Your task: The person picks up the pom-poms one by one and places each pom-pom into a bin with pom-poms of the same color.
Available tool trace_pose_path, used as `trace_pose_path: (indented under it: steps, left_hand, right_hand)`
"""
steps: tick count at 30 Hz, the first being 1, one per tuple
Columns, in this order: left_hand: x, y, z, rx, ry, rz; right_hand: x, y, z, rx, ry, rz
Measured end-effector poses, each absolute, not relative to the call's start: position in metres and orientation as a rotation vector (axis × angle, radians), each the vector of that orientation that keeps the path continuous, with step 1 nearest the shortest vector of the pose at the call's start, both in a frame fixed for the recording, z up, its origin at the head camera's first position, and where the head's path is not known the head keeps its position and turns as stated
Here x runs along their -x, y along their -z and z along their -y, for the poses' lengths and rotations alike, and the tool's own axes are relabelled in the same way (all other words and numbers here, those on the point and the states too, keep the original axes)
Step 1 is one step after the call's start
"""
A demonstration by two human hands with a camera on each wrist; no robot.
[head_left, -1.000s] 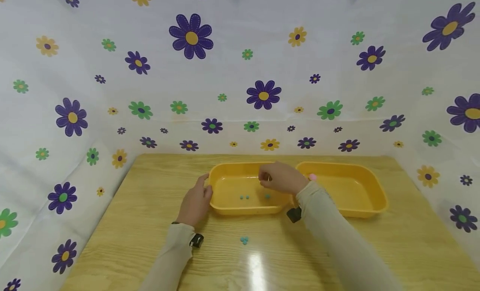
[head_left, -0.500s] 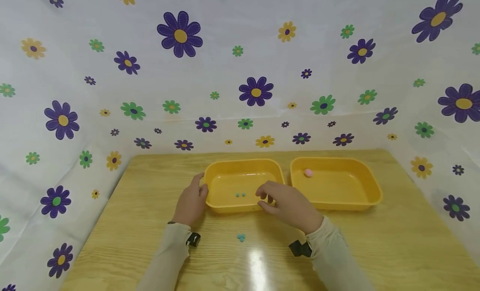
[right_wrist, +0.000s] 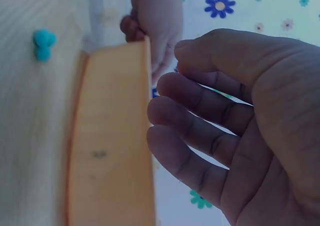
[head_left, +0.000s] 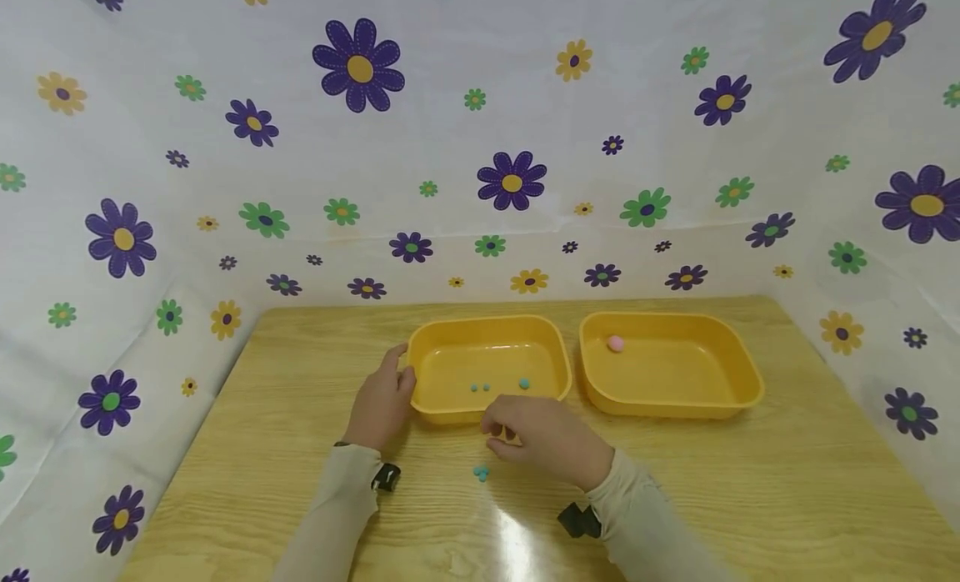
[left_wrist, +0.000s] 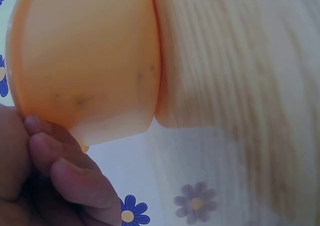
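Observation:
In the head view, my left hand (head_left: pixel 381 398) holds the left end of the yellow tray (head_left: pixel 491 414); the left wrist view has its curled fingers (left_wrist: pixel 82 183) at the tray's end. Inside that tray lie two small turquoise balls (head_left: pixel 480 388) and a bigger turquoise ball (head_left: pixel 524 383). My right hand (head_left: pixel 551 440) hovers over the tray's front edge. Its fingers bend loosely, and the right wrist view has nothing between them. On the table in front of the tray sits a cluster of turquoise balls (head_left: pixel 481 474), touching one another.
A second yellow tray (head_left: pixel 675 409) stands to the right, with a pink ball (head_left: pixel 616 343) near its back left corner. The wooden table (head_left: pixel 315 340) ends at a white flowered cloth (head_left: pixel 435 140) behind and at the sides.
My right hand has come from over the left tray toward the front and is lower. The bigger turquoise ball and the pink ball are now uncovered. My left hand stays on the tray.

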State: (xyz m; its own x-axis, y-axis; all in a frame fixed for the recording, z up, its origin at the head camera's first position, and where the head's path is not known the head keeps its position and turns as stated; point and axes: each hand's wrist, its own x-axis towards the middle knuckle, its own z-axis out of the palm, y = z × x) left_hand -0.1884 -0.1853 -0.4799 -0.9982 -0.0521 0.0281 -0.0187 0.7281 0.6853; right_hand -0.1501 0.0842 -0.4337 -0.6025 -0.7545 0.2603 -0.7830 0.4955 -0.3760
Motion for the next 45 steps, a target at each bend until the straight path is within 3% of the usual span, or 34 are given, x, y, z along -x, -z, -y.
trace_pose_path:
  steps: [6, 30, 45]
  left_hand:
    - [0.187, 0.483, 0.185, -0.073, 1.120, 2.883]
    - [0.189, 0.482, 0.188, -0.044, 1.140, 2.879]
    - [0.193, 0.486, 0.188, -0.055, 1.142, 2.883]
  right_hand:
    - [0.143, 0.447, -0.067, -1.462, -0.701, 2.763]
    - [0.136, 0.470, -0.056, -1.402, -0.496, 2.925]
    - [0.141, 0.475, -0.057, -1.361, -0.597, 2.938]
